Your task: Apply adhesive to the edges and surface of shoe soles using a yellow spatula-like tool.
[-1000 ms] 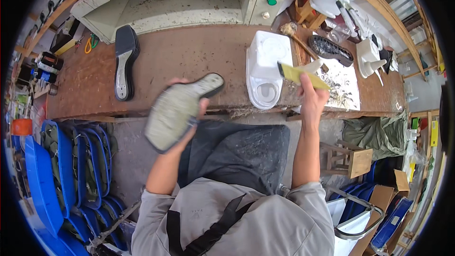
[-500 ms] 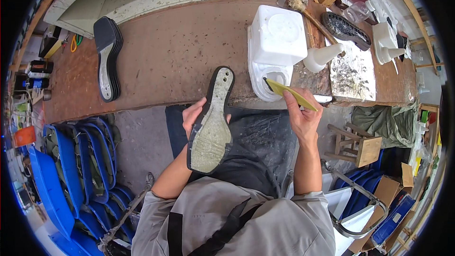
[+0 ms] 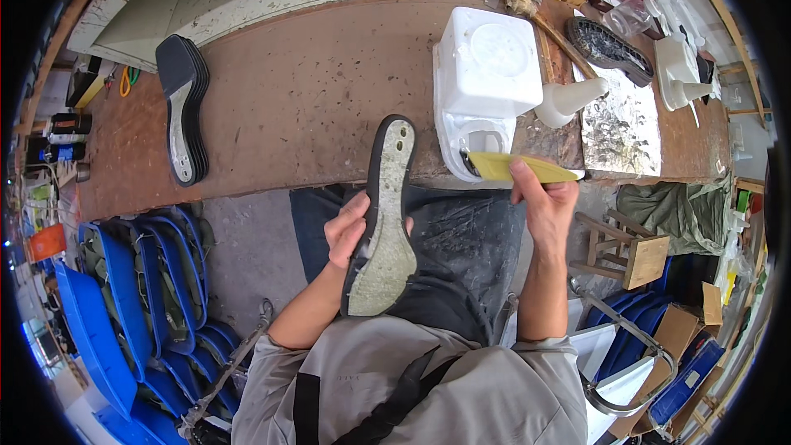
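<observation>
My left hand [image 3: 347,229] grips a shoe sole [image 3: 386,214] by its left edge, with fingertips showing at its right side. The sole has a black rim and a pale, rough inner face, its narrow end pointing away from me above my lap. Between the thumb and fingers of my right hand [image 3: 547,204] is a flat yellow brush [image 3: 519,168] with a dark tip. That tip is at the front opening of a white plastic dispenser [image 3: 443,136] standing at the bench edge; the opening's inside is partly hidden by the brush.
On the brown bench [image 3: 305,82] a stack of soles [image 3: 186,107] lies at left. Right of the dispenser are a white nozzle cap [image 3: 568,104], a hammer [image 3: 568,48], a black sole [image 3: 610,49] and stained paper [image 3: 620,128]. Blue chairs [image 3: 115,297] and a wooden stool [image 3: 643,259] stand below.
The brush has turned flatter and moved slightly right and nearer, its tip still at the dispenser opening. The sole has moved a little right and tilted in my left hand.
</observation>
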`<act>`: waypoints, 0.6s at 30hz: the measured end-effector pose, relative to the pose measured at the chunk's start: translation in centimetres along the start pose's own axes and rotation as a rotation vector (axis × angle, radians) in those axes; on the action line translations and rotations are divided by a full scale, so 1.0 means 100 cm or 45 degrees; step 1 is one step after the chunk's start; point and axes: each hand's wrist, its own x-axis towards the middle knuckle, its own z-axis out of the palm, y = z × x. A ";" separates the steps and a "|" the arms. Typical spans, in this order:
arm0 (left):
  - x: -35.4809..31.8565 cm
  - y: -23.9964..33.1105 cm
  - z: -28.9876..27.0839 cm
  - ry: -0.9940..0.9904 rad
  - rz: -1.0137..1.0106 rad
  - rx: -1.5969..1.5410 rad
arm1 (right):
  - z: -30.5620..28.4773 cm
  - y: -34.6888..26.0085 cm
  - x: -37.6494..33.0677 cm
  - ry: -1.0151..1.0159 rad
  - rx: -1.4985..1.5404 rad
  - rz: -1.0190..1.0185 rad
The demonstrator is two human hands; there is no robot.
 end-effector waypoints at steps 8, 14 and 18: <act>0.047 0.059 -0.048 -0.645 -1.827 -1.195 | 0.024 -0.054 -0.037 -0.075 0.141 -0.622; 0.068 0.083 -0.062 -0.566 -1.774 -1.715 | 0.035 -0.076 -0.039 0.016 -0.162 -0.779; 0.076 0.086 -0.072 -0.769 -1.810 -1.710 | 0.030 -0.088 -0.045 -0.017 -0.257 -0.960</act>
